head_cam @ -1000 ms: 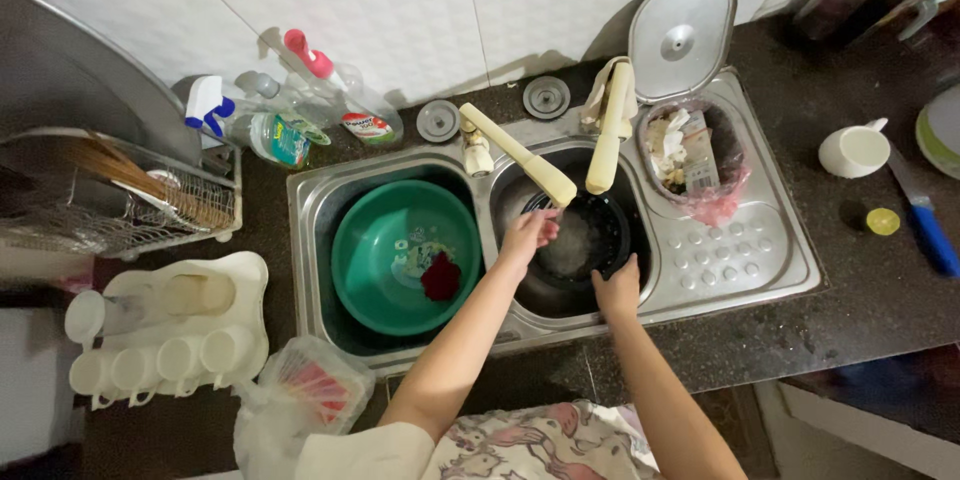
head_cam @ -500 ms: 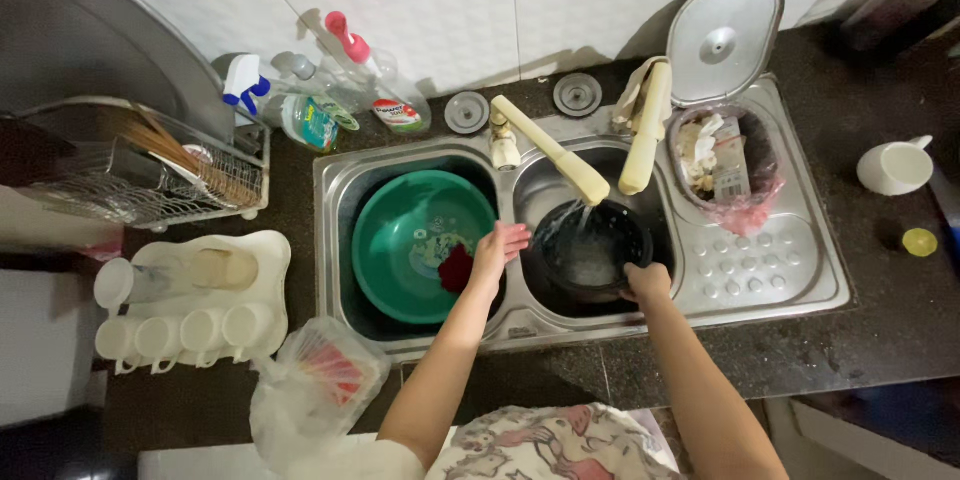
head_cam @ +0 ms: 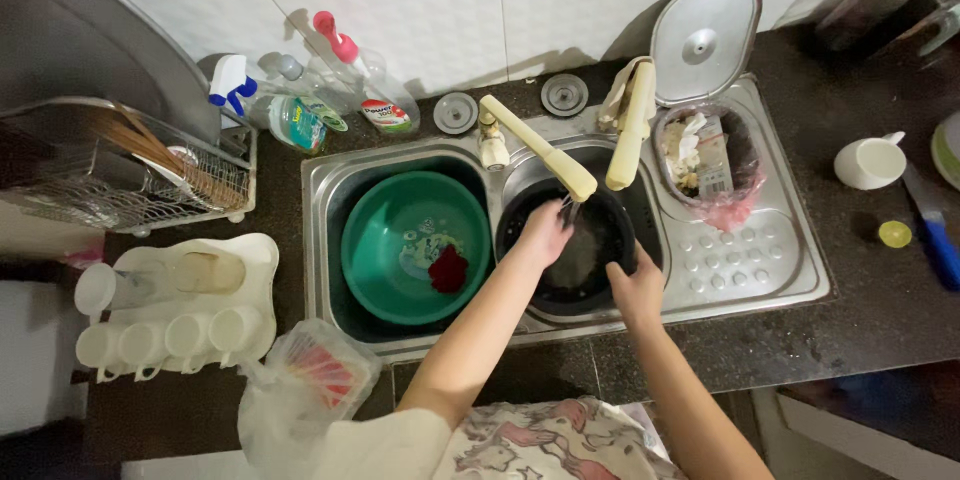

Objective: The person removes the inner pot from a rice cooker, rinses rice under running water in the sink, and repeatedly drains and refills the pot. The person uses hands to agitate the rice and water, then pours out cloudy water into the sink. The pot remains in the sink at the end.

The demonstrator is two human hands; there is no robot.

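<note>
So I'm at the scrub-and-rinse stage with this dark pan (head_cam: 580, 250), which sits in the right basin of the sink (head_cam: 790, 285), right under the cream faucet spout (head_cam: 545, 150). Everything below is placed relative to that spout.

My left hand (head_cam: 545, 232) is just below the spout's tip, inside the pan, fingers curled down loosely against the bottom. I can't tell if there's a sponge or cloth under them, the hand hides it. A thin stream of water looks to be running beside it. My right hand (head_cam: 637, 285) is below and to the right of the spout, clamped on the pan's near rim, thumb over the edge, steadying it.

Pose: left forearm comes in on a diagonal from lower left, wrist bent down into the pan. Right forearm comes nearly straight up from the bottom edge, wrist fairly flat.

My guess is the next bit needs the right hand to hold firm while the left works around the inside, maybe tilting the pan so the water reaches the far side.

Left of the spout, in the other basin, is the green bowl (head_cam: 400, 205) with something dark red (head_cam: 449, 270) in it. Untouched for now.
</note>
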